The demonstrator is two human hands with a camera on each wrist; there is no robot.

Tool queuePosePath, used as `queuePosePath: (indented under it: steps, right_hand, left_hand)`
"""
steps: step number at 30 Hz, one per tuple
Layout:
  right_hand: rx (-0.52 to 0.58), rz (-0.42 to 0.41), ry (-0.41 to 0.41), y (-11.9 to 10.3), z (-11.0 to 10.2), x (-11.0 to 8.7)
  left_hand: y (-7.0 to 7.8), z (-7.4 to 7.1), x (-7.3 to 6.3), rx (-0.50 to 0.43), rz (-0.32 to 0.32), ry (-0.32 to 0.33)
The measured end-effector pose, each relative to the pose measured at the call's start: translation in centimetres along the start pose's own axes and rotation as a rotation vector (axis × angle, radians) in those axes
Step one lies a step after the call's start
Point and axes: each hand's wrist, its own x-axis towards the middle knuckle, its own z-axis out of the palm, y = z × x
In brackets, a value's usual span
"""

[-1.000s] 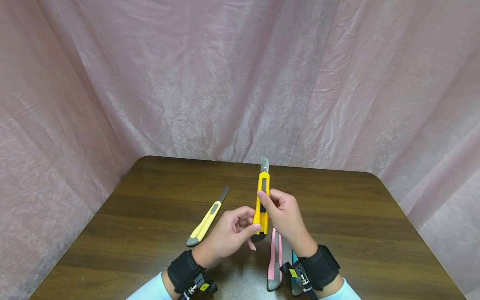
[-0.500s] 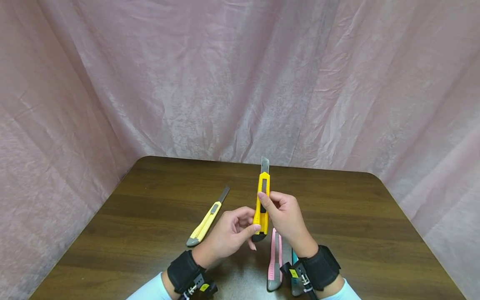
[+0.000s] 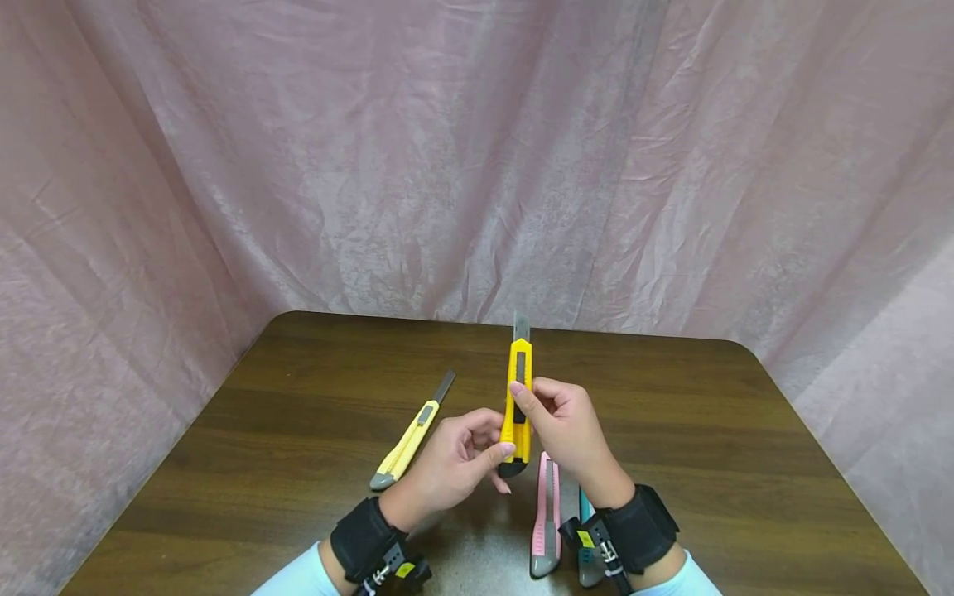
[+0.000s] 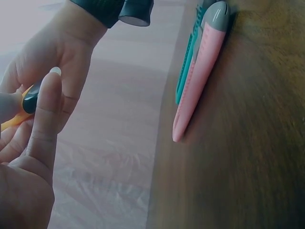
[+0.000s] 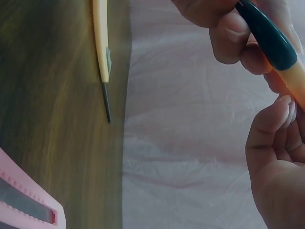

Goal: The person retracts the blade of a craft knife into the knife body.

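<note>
A bright yellow utility knife (image 3: 514,360) stands nearly upright in both hands above the table, its blade out at the top. My left hand (image 3: 450,463) pinches the black-capped lower end between thumb and fingers. Higher up, my right hand (image 3: 570,426) grips the body, thumb on the front by the dark slider. In the right wrist view the black end cap (image 5: 271,40) shows between the two hands; most of the knife lies outside that view.
Left of the hands, a pale yellow utility knife (image 3: 406,443) lies on the brown table (image 3: 224,463) with its blade out. A pink one (image 3: 546,513) and a teal one (image 3: 585,505) lie under the right forearm, partly covered. Pink curtain (image 3: 447,165) hangs behind.
The bright yellow knife has shifted slightly left with both hands still on it. Its blade stays out, and the other knives have not moved.
</note>
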Motion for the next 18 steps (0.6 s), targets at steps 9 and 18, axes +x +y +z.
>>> queuePosePath:
  steps: [9,18]
  right_hand:
    - [0.001,-0.001,-0.024,-0.14,-0.14,-0.09]
    - [0.004,0.013,-0.022,-0.23,0.03,-0.07]
  left_hand:
    - [0.02,0.03,-0.01,-0.003,-0.017,0.007]
    - [-0.19,-0.11,0.1,-0.005,0.034,0.026]
